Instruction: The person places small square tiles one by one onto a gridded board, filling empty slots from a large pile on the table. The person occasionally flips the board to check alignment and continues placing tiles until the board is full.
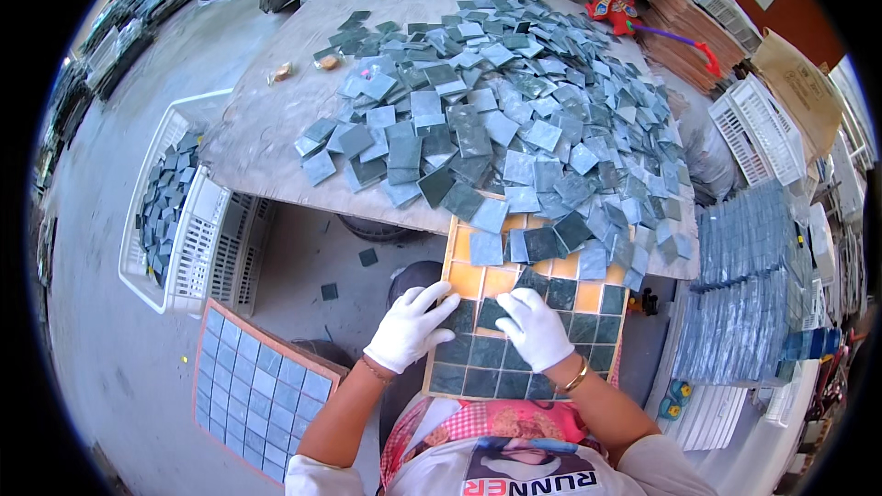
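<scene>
A grid tray (467,281) with a yellow-orange base rests at the table's near edge, in front of my body. Square dark green stone tiles (482,353) fill its nearer rows, while several cells farther up show bare yellow. My right hand (540,335), in a white glove, pinches a green tile (491,315) that sits slightly askew over a middle cell. Also gloved in white, my left hand (404,329) lies at the tray's left edge with its fingers apart, the tips touching tiles there. Loose tiles (542,243) overlap the tray's far part.
A large heap of grey-green tiles (469,133) covers much of the table (266,142). White crate (138,220) with small tiles stands left, above a filled tile panel (262,390). Stacked tile panels (744,285) rise at right. A red toy (614,9) lies at the far edge.
</scene>
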Demonstrator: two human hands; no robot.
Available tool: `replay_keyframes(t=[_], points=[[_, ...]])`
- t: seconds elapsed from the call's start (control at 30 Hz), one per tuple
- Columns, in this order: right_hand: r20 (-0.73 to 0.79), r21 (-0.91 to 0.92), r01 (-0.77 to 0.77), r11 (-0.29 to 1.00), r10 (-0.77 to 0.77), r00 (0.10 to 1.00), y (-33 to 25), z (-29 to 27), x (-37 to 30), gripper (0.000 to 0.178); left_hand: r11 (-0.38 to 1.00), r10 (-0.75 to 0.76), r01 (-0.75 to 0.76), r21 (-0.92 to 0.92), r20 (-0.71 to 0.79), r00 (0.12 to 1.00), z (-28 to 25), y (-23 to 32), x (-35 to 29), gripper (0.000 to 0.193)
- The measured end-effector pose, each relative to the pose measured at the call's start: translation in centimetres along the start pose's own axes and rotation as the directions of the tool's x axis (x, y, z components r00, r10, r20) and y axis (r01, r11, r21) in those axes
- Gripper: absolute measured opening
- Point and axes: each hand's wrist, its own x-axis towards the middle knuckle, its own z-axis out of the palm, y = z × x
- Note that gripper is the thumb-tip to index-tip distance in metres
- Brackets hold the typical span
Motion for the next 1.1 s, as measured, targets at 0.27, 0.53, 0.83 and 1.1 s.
replay_keyframes(t=[0.27,0.53,0.83,1.1], points=[[0.297,-0.132,0.163,0.978,-0.118,0.948,0.2,-0.2,0.9,0.035,0.999,0.021,-0.019,-0.038,0.043,0.999,1.4,-1.2,-0.6,0.056],[0.049,-0.311,0.085,0.947,-0.073,0.996,0.1,-1.1,8.3,0.041,0.992,-0.103,0.105,0.074,-0.02,0.994,2.7,0.3,0.6,0.064],[0.211,-0.371,0.135,0.919,-0.058,0.976,0.5,-2.1,9.7,0.03,0.79,-0.509,0.305,-0.531,-0.293,0.809,3.1,-1.1,-4.8,0.039],[0.142,0.267,-0.05,0.962,0.012,0.99,1.6,-0.2,8.4,0.018,0.724,-0.62,0.336,-0.603,-0.353,0.701,3.3,1.1,-5.0,0.028]])
